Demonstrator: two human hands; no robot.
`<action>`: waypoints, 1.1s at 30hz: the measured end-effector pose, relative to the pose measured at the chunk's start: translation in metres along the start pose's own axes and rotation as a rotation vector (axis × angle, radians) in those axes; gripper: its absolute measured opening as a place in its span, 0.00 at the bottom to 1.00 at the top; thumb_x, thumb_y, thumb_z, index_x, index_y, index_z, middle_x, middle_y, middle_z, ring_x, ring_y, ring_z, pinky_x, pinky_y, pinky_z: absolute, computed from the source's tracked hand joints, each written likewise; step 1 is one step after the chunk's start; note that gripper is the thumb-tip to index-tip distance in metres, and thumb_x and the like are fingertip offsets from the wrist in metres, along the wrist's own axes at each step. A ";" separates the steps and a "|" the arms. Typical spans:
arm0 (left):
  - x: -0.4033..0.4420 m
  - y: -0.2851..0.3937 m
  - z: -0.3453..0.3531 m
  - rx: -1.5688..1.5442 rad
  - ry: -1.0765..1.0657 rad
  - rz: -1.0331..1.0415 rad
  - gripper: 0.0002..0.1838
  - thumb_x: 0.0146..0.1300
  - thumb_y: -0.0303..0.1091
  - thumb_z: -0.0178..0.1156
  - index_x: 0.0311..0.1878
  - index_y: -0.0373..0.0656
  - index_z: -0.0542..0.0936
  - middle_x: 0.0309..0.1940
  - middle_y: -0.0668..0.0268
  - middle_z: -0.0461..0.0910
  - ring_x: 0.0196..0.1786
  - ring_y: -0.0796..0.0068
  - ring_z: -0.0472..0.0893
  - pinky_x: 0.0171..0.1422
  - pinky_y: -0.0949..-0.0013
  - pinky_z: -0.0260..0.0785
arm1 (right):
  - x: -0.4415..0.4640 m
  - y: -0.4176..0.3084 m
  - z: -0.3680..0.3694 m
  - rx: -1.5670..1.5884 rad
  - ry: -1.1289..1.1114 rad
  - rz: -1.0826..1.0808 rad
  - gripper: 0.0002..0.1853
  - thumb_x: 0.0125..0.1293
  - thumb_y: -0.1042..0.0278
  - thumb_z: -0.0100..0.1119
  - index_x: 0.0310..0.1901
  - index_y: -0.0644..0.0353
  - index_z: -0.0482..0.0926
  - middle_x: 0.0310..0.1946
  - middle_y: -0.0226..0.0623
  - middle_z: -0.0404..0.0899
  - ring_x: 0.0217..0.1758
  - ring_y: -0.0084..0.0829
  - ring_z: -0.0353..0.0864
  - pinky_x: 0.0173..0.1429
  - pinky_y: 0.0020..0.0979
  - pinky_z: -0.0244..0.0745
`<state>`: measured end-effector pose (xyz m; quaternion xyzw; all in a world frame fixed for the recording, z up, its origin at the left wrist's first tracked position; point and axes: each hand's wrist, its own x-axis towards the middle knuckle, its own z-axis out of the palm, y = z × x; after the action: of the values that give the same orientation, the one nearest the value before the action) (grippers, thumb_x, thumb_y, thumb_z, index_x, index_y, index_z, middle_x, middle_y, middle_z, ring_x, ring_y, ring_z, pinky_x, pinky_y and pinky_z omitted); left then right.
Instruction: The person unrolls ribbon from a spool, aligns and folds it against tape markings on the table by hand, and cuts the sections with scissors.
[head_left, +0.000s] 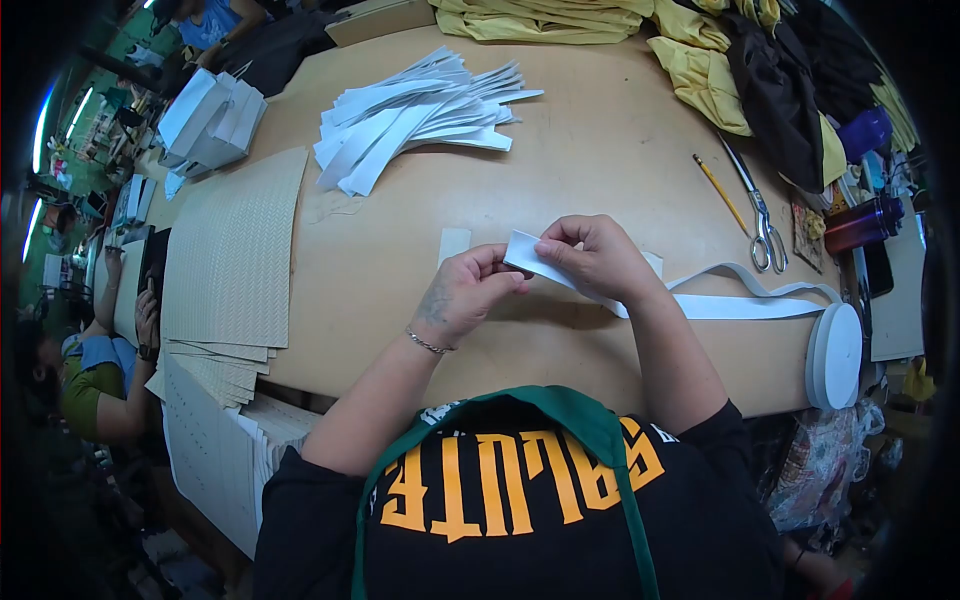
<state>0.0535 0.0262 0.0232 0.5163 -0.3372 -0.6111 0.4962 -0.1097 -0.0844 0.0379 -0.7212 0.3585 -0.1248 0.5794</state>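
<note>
My right hand (598, 258) pinches the end of a white strip (535, 259) between thumb and fingers, over the middle of the tan table (400, 233). From under that hand a white band (745, 307) runs right to a white roll (833, 356) at the table's edge. Close on the left, my left hand (472, 292) has its fingers bent together by the strip's tip; what lies between them is too small to make out. A short white piece (454, 243) rests flat on the table just beyond my left hand.
Beyond my hands lies a pile of white strips (420, 115). Scissors (765, 220) and a pencil (722, 194) are at the right, near a dark bottle (865, 224). Textured sheets (235, 250) cover the left side. Yellow cloth (700, 82) lies behind. Other people sit at the left.
</note>
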 end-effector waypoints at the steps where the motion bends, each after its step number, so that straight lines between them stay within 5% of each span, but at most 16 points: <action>1: 0.000 -0.001 0.000 0.004 0.008 0.000 0.16 0.60 0.23 0.55 0.52 0.31 0.74 0.41 0.63 0.79 0.42 0.78 0.79 0.52 0.76 0.70 | 0.000 0.001 0.000 -0.005 0.001 -0.006 0.12 0.63 0.62 0.61 0.35 0.64 0.81 0.24 0.30 0.78 0.27 0.18 0.73 0.33 0.24 0.70; 14: -0.002 0.002 0.005 0.155 0.040 -0.014 0.12 0.64 0.31 0.56 0.44 0.31 0.78 0.34 0.63 0.81 0.37 0.79 0.79 0.48 0.76 0.71 | 0.001 0.004 0.002 -0.151 0.008 -0.078 0.10 0.63 0.64 0.60 0.36 0.64 0.81 0.25 0.31 0.79 0.29 0.19 0.73 0.36 0.25 0.70; 17: -0.001 0.002 0.006 0.148 0.071 -0.026 0.14 0.67 0.36 0.55 0.44 0.32 0.78 0.34 0.63 0.81 0.36 0.80 0.79 0.46 0.76 0.71 | -0.001 0.004 0.005 -0.161 0.038 -0.123 0.13 0.61 0.59 0.59 0.33 0.62 0.82 0.25 0.45 0.80 0.28 0.38 0.79 0.37 0.33 0.72; 20: 0.001 0.002 0.007 0.221 0.098 0.044 0.16 0.69 0.39 0.52 0.41 0.33 0.79 0.30 0.65 0.79 0.33 0.81 0.78 0.42 0.77 0.71 | 0.002 0.009 0.008 -0.323 0.022 -0.310 0.15 0.61 0.56 0.58 0.32 0.61 0.81 0.26 0.46 0.80 0.31 0.44 0.79 0.38 0.36 0.73; 27: -0.003 0.001 -0.014 0.312 0.213 0.278 0.17 0.71 0.38 0.49 0.34 0.34 0.78 0.24 0.69 0.76 0.26 0.84 0.73 0.33 0.79 0.69 | -0.028 0.008 0.001 -0.440 0.042 -0.217 0.15 0.60 0.55 0.60 0.33 0.61 0.78 0.25 0.45 0.78 0.31 0.46 0.78 0.38 0.38 0.72; 33: -0.001 -0.022 -0.026 0.194 0.303 0.137 0.15 0.70 0.40 0.51 0.37 0.37 0.79 0.27 0.69 0.78 0.27 0.84 0.74 0.33 0.79 0.70 | -0.074 0.035 -0.065 -0.649 0.124 0.023 0.15 0.59 0.55 0.60 0.32 0.60 0.77 0.27 0.45 0.79 0.35 0.46 0.78 0.42 0.39 0.72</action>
<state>0.0726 0.0358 -0.0026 0.6238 -0.3503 -0.4559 0.5295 -0.2143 -0.0865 0.0422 -0.8551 0.4223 -0.0411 0.2979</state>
